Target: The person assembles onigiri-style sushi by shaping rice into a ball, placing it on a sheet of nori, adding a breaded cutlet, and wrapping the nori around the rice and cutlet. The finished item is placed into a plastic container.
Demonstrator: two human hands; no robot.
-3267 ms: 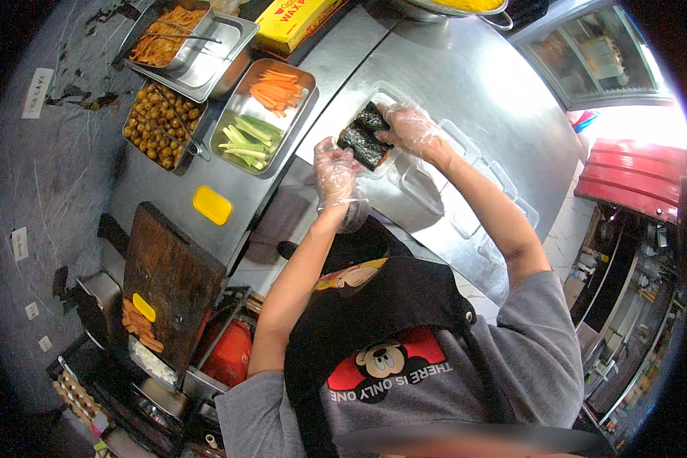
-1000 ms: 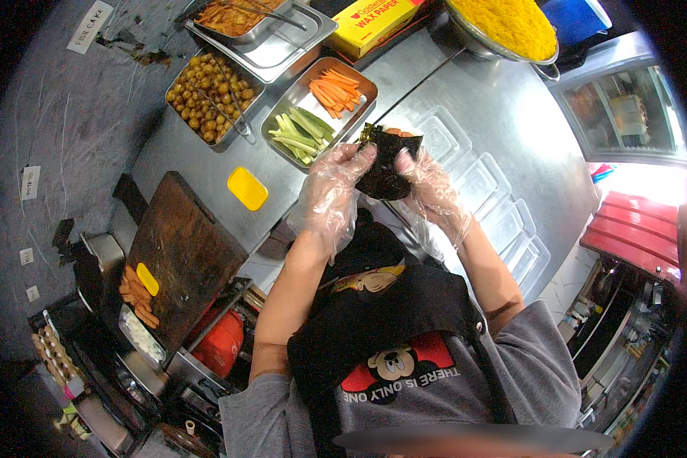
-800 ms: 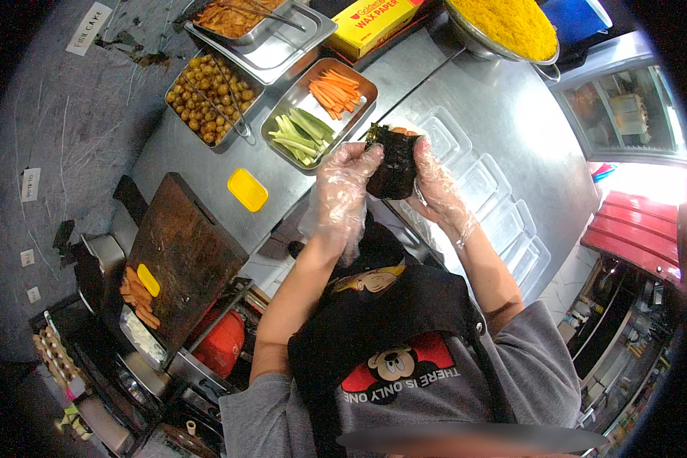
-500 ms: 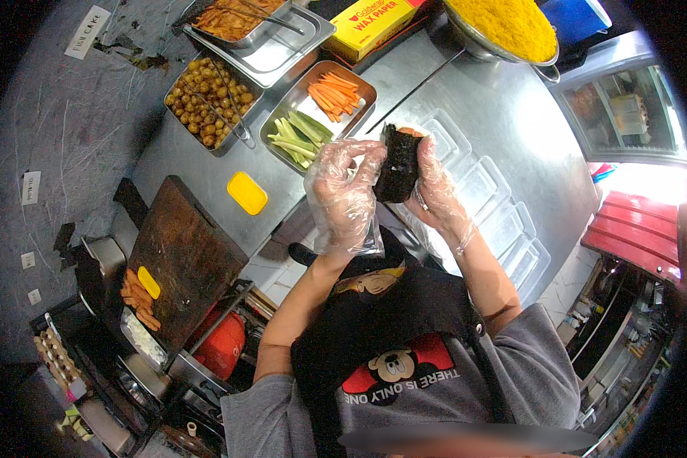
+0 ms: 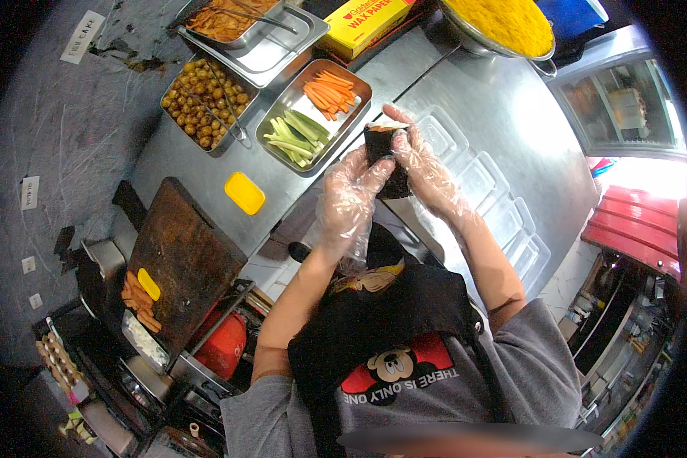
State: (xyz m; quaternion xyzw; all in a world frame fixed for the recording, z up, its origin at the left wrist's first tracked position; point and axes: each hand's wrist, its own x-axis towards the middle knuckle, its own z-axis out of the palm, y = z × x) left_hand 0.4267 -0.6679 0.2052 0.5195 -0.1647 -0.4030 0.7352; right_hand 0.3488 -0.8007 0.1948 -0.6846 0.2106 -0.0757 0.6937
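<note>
Both my hands wear clear plastic gloves and hold a dark seaweed wrap [image 5: 378, 145] over the front of the steel table. Pale and orange filling shows at its upper end. My left hand [image 5: 349, 195] is closed round its lower left side, with the thumb pressed across its front. From the right, my right hand [image 5: 426, 172] grips the wrap near the top, its thumb on the front and fingers behind. Left of the hands sits a steel tray [image 5: 365, 98] of cucumber sticks [image 5: 298, 137] and carrot sticks [image 5: 330, 95].
Clear plastic containers [image 5: 481, 183] line the table to the right. A pan of small brown potatoes [image 5: 206, 103], a yellow lid [image 5: 244, 193] and a wooden cutting board [image 5: 187, 252] are on the left. Farther back stand a yellow box [image 5: 366, 27] and a bowl of yellow shreds [image 5: 504, 27].
The wrap has turned and tilted in my hands. My left hand has moved right and closed round its lower part; my right hand has shifted up toward the filled end.
</note>
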